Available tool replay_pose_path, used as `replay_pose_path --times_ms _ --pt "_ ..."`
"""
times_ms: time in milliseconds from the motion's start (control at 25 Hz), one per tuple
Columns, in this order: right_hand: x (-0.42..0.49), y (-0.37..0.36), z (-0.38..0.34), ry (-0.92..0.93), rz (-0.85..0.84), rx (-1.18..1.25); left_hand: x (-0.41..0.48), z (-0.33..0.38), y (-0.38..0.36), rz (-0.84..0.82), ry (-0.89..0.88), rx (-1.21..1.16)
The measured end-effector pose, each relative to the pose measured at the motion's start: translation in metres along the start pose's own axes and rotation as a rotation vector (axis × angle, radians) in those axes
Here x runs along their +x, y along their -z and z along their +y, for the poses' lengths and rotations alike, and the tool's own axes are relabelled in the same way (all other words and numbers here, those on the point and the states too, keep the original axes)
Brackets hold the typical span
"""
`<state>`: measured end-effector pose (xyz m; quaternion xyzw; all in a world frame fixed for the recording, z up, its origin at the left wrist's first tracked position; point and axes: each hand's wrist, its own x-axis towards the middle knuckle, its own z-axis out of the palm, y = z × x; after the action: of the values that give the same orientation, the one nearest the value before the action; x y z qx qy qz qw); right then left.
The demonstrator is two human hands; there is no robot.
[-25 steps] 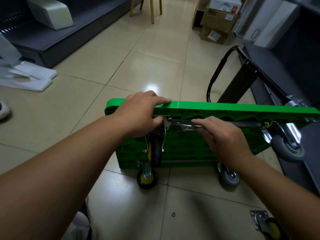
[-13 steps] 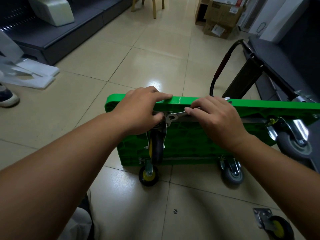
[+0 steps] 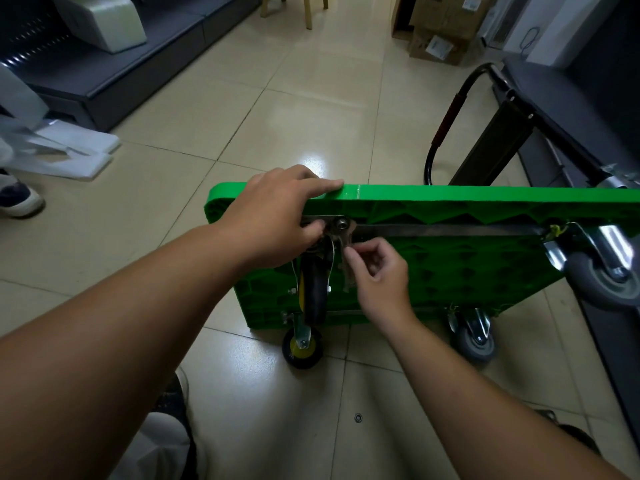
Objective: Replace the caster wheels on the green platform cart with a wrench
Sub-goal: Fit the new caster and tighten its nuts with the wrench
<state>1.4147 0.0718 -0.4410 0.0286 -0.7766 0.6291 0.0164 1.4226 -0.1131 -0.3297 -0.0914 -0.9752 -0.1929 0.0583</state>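
On cart (image 3: 450, 199): 4 casters (image 3: 476, 341), 1 wrench (image 3: 347, 277)

The left hand (image 3: 277, 220) covers the left part of the caster's mounting plate (image 3: 329, 218) and hides what its thumb touches under the rim. At the fingertips of the right hand (image 3: 381, 277) the wrench (image 3: 347, 271) is a motion smear, so its head and its seat on the bolt cannot be made out. Right of both hands, the green platform cart (image 3: 450, 271) and a grey caster (image 3: 602, 282) run off the frame edge. Below the right forearm, a ring (image 3: 357, 417) on the floor (image 3: 263, 403) is too small to identify.
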Motion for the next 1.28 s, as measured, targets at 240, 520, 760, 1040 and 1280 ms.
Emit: replay_pose_path --times_ms 240,520,760,1040,1280 --pt "-0.031 0.019 0.025 -0.278 -0.239 -0.093 0.0 -0.001 0.004 -0.031 0.001 -0.01" --pt "-0.01 0.101 -0.02 0.474 -0.381 -1.127 -0.001 -0.002 0.004 -0.045 -0.011 -0.019" --pt "0.042 0.083 -0.101 1.039 -0.267 -1.302 -0.001 -0.002 0.003 -0.035 -0.015 -0.021" --pt "0.046 0.072 -0.08 1.036 -0.291 -1.354 -0.001 -0.001 0.003 -0.023 -0.01 -0.014" --pt "0.042 0.08 -0.042 0.85 -0.271 -1.194 -0.001 -0.002 0.001 -0.019 -0.01 -0.011"
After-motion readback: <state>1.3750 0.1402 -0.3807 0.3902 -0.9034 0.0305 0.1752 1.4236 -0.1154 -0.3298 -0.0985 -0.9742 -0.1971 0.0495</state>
